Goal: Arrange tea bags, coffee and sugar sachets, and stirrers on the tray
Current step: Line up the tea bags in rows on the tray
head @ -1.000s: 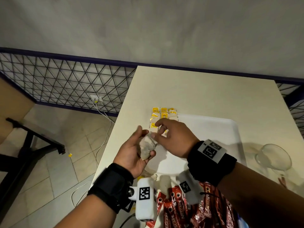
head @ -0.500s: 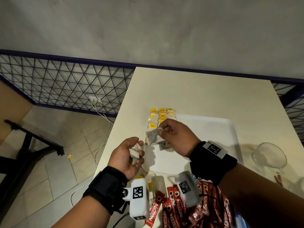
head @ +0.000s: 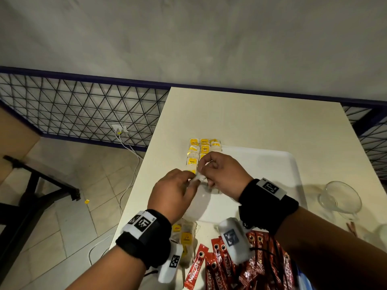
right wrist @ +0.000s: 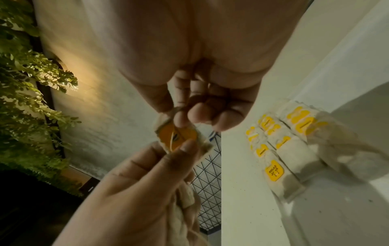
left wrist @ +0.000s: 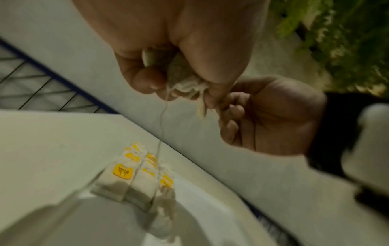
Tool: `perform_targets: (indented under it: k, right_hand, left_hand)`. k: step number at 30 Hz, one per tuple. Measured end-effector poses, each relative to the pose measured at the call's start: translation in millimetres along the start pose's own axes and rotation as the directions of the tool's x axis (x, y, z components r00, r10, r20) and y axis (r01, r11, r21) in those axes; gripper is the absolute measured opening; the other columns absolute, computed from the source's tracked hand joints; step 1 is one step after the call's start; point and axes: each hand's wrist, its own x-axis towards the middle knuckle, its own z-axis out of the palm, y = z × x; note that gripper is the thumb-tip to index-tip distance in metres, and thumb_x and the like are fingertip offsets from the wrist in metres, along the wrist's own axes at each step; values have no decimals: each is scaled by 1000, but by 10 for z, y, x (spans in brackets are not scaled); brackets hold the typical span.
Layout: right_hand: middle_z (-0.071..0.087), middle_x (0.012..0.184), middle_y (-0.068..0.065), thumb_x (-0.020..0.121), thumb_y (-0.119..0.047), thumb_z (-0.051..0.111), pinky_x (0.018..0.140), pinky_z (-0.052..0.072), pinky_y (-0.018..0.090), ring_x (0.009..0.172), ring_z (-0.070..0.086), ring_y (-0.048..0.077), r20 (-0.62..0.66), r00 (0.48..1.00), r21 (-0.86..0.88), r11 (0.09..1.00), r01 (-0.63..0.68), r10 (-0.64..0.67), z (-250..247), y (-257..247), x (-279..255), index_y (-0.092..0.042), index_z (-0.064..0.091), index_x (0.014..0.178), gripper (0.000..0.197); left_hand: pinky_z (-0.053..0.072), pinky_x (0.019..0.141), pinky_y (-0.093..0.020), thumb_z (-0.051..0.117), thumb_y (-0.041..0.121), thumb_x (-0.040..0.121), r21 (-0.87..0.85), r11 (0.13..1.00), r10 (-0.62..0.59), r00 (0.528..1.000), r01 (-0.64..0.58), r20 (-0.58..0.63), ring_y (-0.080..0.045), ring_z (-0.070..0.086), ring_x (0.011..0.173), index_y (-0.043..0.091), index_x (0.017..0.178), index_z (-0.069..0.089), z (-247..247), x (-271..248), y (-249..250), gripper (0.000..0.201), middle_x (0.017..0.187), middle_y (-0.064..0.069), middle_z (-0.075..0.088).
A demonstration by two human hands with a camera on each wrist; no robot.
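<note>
Over the left part of the white tray my two hands meet. The right hand pinches a tea bag with a yellow tag by its top edge. My left hand grips a small crumpled bunch of tea bags, and its thumb also presses on the tagged bag. A string hangs down from the bunch. Rows of yellow-tagged tea bags lie at the tray's far left corner. Red coffee sachets are heaped on the table in front of the tray.
Loose tea bags lie by the tray's near left corner, under my left wrist. A glass cup stands to the right of the tray, with brown sticks beside it. The table's left edge drops to a tiled floor.
Half a second ago the hands were apart, the right one holding a bag over the tray. The left hand has since moved right and up to meet it.
</note>
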Motion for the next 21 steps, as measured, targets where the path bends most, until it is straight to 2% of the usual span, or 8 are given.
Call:
perform_targets:
  k: [2, 4, 6, 11, 14, 16, 18, 21]
  right_hand:
    - [59, 58, -9, 89, -29, 55, 58, 39, 30, 51, 49, 10, -30, 1000, 50, 999, 1, 0, -20, -17, -6, -21, 64, 83, 13]
    - [57, 62, -13, 93, -29, 51, 59, 35, 25, 50, 46, 0, -87, 996, 37, 999, 35, -31, -70, -28, -2, -27, 65, 84, 17]
    - [55, 67, -16, 92, -28, 54, 59, 35, 22, 52, 46, 0, -69, 996, 38, 997, 63, -61, -102, -37, -7, -30, 67, 88, 14]
    - [58, 69, -23, 87, -24, 68, 55, 33, 12, 49, 42, 3, 66, 983, -108, 978, 179, -173, -131, -121, -37, -29, 65, 92, 8]
    - [52, 52, -28, 89, -19, 65, 50, 31, 9, 46, 43, 1, 83, 977, -197, 958, 208, -195, -150, -184, -56, -26, 62, 77, 14]
    - [51, 52, -29, 90, -19, 65, 50, 32, 9, 48, 43, 1, 80, 978, -213, 955, 207, -194, -161, -191, -71, -27, 61, 75, 17]
    - [52, 58, -32, 90, -21, 65, 52, 33, 9, 50, 45, 0, 85, 977, -236, 948, 211, -196, -164, -193, -80, -29, 61, 75, 18]
    - [53, 62, -33, 90, -22, 64, 53, 33, 9, 52, 46, -1, 90, 976, -252, 944, 214, -197, -158, -199, -70, -30, 60, 76, 17]
  left_hand:
    - [45, 58, -25, 67, 30, 88, -292, 933, -199, 977, 211, 70, -15, 55, 61, 20, 80, 69, 11, 39, -2, 13, 70, 5, 63]
    - [34, 46, -25, 67, 17, 88, -578, 652, -368, 871, 491, 325, -21, 41, 46, 6, 81, 66, -29, 58, 3, 13, 56, -5, 53]
    - [29, 42, -21, 64, 14, 89, -622, 529, -373, 817, 577, 440, -19, 35, 39, -5, 90, 61, -68, 64, -27, 19, 49, -8, 46]
    - [29, 41, -20, 66, 14, 87, -653, 513, -300, 829, 558, 473, -17, 35, 38, -11, 94, 55, -94, 95, -56, 28, 49, -9, 44]
    - [30, 42, -19, 74, 15, 80, -625, 599, -266, 860, 501, 434, -13, 38, 39, 14, 85, 71, -144, 110, -28, 6, 55, 0, 47]
    - [33, 44, -20, 85, 23, 70, -629, 642, -289, 898, 438, 331, -7, 40, 41, 32, 86, 74, -194, 128, -51, 22, 61, 8, 51]
    - [36, 49, -19, 86, 27, 65, -617, 689, -295, 925, 379, 239, -5, 42, 45, 34, 97, 72, -234, 162, -98, 35, 66, 11, 54]
    - [41, 56, -17, 83, 14, 73, -580, 749, -248, 948, 319, 201, -4, 49, 53, 28, 91, 74, -244, 221, -77, 24, 69, 12, 58]
